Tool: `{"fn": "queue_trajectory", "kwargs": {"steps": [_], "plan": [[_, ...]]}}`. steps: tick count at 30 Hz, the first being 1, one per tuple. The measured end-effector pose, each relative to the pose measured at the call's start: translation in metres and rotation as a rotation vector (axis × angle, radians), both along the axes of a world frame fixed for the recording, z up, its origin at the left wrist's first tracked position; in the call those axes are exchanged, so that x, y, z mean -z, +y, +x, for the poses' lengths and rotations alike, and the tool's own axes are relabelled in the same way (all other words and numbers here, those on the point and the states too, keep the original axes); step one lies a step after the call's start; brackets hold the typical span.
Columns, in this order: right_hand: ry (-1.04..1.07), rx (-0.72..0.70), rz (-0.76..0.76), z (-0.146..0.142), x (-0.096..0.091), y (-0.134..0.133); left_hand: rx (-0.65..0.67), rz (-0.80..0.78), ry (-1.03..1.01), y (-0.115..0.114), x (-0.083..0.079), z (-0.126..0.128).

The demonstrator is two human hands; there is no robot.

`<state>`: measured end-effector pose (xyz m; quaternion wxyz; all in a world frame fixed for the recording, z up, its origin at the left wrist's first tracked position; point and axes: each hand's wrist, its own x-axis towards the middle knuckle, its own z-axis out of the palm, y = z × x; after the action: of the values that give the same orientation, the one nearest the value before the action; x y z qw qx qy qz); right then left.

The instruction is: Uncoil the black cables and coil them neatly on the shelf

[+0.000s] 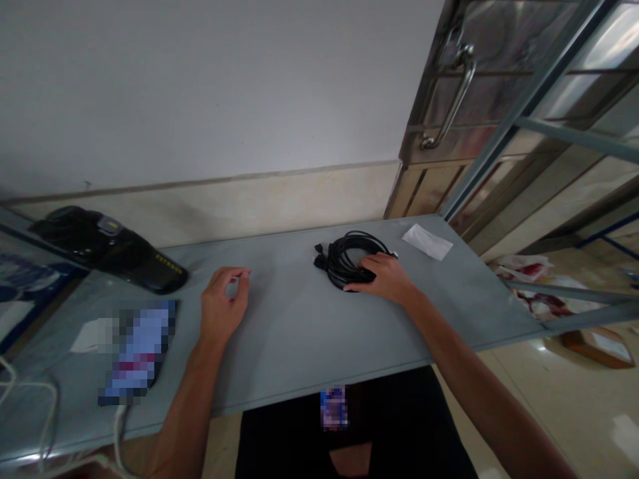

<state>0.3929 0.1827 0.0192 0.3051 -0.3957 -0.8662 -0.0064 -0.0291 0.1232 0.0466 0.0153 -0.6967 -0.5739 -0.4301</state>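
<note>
the round, bundled coil of thin black cable point(339, 267) lies flat on the smooth grey tabletop point(292, 332), right of centre. the bare right hand point(388, 277) is the nearer of the 2, gripping the coil's near right side between thumb and curled fingers. being round, the coil has no clear long axis, but its small black plug ends point(318, 262) stick out leftward, facing the bare left hand point(219, 309), which is well apart, loosely half-curled and seemingly holding nothing.
</note>
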Motion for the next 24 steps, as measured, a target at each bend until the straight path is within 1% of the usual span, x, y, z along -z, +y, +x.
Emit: {"fn": "queue_trajectory", "kwargs": {"steps": [5,10,13,16,18,20,22,24], "plan": [[0.049,-0.009,-0.032,0.000,0.002,0.002,0.006,-0.007,-0.020,0.000,0.000,0.000],[0.124,0.027,-0.084,0.000,0.003,0.003,-0.014,-0.027,-0.025,0.000,-0.002,0.001],[0.265,0.073,-0.147,-0.002,0.004,0.003,-0.019,-0.033,-0.037,0.000,-0.002,0.001],[0.401,0.111,-0.206,-0.003,0.001,0.001,-0.014,-0.034,-0.050,0.000,0.000,-0.001],[0.461,0.137,-0.211,-0.002,-0.006,0.000,0.001,-0.030,-0.059,0.001,0.001,-0.001],[0.541,0.183,-0.196,-0.002,-0.016,0.000,0.009,-0.026,-0.065,0.001,0.002,-0.002],[0.645,0.240,-0.162,-0.001,-0.030,0.000,0.007,-0.028,-0.069,0.001,0.002,-0.002],[0.794,0.289,-0.138,0.001,-0.048,0.000,0.012,-0.032,-0.072,0.000,0.003,-0.002]]}}
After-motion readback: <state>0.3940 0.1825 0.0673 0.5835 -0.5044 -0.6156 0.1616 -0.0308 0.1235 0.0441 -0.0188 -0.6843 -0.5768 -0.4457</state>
